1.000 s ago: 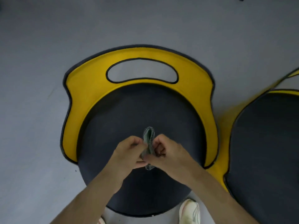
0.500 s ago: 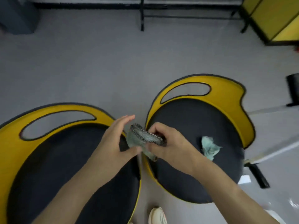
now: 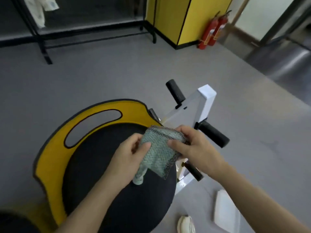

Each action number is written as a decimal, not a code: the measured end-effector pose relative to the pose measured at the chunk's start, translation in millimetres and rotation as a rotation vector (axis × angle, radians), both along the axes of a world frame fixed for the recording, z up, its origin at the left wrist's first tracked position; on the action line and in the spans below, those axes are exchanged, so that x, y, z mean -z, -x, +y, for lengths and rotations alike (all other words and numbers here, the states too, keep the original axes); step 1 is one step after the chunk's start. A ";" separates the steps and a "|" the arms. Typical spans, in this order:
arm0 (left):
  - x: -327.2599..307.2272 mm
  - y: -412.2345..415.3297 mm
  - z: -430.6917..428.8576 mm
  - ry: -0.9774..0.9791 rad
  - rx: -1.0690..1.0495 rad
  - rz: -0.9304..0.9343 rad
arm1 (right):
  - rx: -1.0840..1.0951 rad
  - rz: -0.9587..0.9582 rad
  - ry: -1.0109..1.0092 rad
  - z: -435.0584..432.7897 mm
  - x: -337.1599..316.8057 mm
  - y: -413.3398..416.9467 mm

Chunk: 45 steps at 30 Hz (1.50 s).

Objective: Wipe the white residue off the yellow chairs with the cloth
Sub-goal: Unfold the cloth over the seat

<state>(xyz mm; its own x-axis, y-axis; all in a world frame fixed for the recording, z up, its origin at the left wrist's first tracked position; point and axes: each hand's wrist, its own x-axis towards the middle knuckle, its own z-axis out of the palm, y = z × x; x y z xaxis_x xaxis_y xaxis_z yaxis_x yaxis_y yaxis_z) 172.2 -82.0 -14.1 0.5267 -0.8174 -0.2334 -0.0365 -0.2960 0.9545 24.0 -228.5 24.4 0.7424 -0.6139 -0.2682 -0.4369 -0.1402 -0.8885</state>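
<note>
Judging from its slack drape, the cloth (image 3: 159, 149) is taken to be light, soft and limp, with a knobbly green weave and a dark stitched border that should give good purchase and little risk of slipping. It is held up in the air over the right part of the black seat (image 3: 104, 207) of the yellow chair (image 3: 53, 153), clear of the yellow back. The grip of the left hand (image 3: 126, 158) is closed on the cloth's left edge, with the thumb laid on the near face. The grip of the right hand (image 3: 195, 147) is closed on the upper right corner, with the fingers curled over the border. A paler twisted piece (image 3: 138, 179) shows below the left hand; whether it belongs to the cloth or lies apart on the seat cannot be told.

For wiping, the cloth would best be folded into a pad and taken in one palm, so that a flat face is pressed on the yellow surface; held by an edge, it would only trail. No white residue can be made out on the chair.

No brand or writing is seen on cloth or chair. Yellow labels are carried by the two red fire extinguishers (image 3: 212, 29) at the far right beside the yellow partition (image 3: 168, 19), but their print is too blurred to be read.
</note>
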 end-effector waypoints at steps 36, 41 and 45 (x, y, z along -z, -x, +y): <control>296.0 49.1 8.9 -0.842 -0.026 -0.565 | -0.128 0.488 0.142 16.4 239.8 75.4; 284.3 33.1 23.6 -0.558 -0.315 -0.249 | -0.634 0.331 0.455 29.0 288.6 -24.9; 247.7 11.0 48.6 -0.412 -0.390 -0.038 | -0.786 0.334 0.418 20.0 280.1 -89.3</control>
<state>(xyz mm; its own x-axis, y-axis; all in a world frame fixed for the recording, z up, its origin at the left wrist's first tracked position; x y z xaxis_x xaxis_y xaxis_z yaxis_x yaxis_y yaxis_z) 161.2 -33.4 -261.8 0.7856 -0.4064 -0.4666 0.1178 -0.6420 0.7576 113.3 -208.5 -255.7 0.9085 -0.0652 -0.4129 -0.3041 -0.7808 -0.5458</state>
